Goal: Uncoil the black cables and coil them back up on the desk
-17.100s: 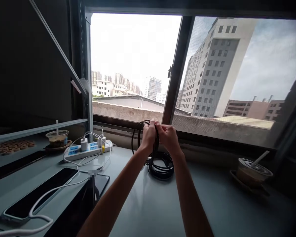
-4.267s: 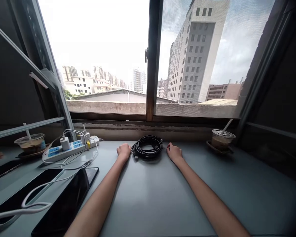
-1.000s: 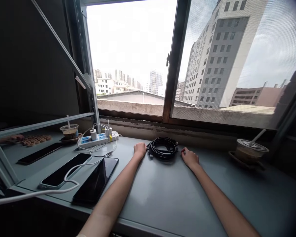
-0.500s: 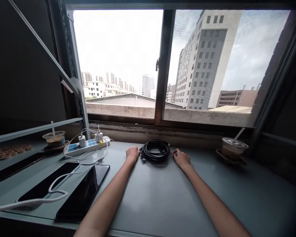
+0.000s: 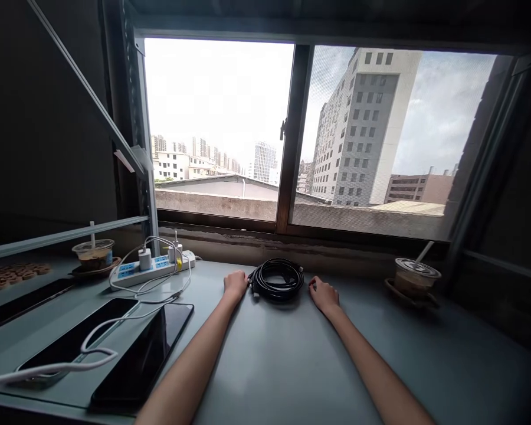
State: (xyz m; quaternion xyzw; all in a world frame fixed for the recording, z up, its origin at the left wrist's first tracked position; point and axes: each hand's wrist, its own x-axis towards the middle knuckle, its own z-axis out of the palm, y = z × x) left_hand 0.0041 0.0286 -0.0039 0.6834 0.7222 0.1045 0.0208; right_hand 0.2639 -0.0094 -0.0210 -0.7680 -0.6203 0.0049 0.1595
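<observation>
Cable coil (image 5: 275,280) between left hand (image 5: 235,285), right hand (image 5: 324,294)

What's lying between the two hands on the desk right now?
In the head view, the coiled black cable lies flat on the grey desk between the left hand and right hand. The left hand is close against it; neither hand holds it.

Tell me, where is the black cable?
The coiled black cable lies on the grey table under the window, between the left hand and the right hand.
</observation>
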